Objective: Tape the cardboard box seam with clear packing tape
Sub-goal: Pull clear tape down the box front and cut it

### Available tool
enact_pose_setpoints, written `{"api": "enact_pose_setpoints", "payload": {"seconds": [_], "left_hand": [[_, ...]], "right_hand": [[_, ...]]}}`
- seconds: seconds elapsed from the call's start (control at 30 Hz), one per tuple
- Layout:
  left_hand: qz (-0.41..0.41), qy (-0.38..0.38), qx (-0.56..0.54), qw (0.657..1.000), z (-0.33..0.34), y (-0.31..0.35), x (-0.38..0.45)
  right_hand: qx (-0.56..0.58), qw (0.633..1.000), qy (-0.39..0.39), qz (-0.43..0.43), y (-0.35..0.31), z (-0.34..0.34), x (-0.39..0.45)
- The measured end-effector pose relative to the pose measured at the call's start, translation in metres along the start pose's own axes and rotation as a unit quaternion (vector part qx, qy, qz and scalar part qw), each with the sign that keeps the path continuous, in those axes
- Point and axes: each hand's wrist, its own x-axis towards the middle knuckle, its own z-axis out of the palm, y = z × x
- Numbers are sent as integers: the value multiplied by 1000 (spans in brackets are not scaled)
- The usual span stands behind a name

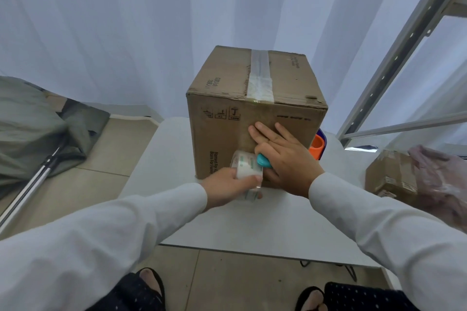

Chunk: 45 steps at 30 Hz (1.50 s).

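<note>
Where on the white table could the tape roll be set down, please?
Bare tabletop lies left of the cardboard box, and a wide patch between the sleeves toward the near edge. Right of the box is crowded by an orange object.

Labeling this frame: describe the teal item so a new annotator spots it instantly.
Start at the big cardboard box on the white table. On its near face, the right hand lies flat, beside the tape roll in the left hand. The teal item peeks out under the right palm, the only teal thing there.

Box front, by my left hand: "Named For Fa…", "Born For Family" on the cardboard box (222, 139)
Box front, upper left: three handling pictograms
Other print: too small to read
</note>
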Motion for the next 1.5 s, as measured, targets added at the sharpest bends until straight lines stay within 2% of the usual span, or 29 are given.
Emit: {"api": "enact_pose_setpoints", "payload": {"seconds": [0.13, 0.27, 0.37, 0.8, 0.97, 1.1, 1.37, 1.5], "left_hand": [[-34, -41, 34, 998, -15, 9, -2], [-26, -82, -27, 996, -16, 15, -7], [-24, -69, -75, 995, -11, 12, -7], [-65, -53, -59, 995, -3, 3, -3], [-64, -77, -55, 993, -5, 3, -4], [-61, -89, -59, 992, -7, 0, -5], [-47, -73, -60, 994, -13, 4, -6], [-46, -66, -129, 988, -5, 4, -11]], "right_hand": [[11, 1000, 5, 2, 0, 0, 1], [23, 1000, 8, 3, -1, -2, 1], [24, 1000, 6, 0, -2, -3, 1], [-28, 999, -30, -27, 0, 6, -5], [-40, 998, -35, -31, -2, 2, -4], [-39, 995, -45, -79, -4, 4, -10], [37, 994, -99, -10, -8, 6, 0], [189, 970, -136, 63, -8, -8, 0]]}}
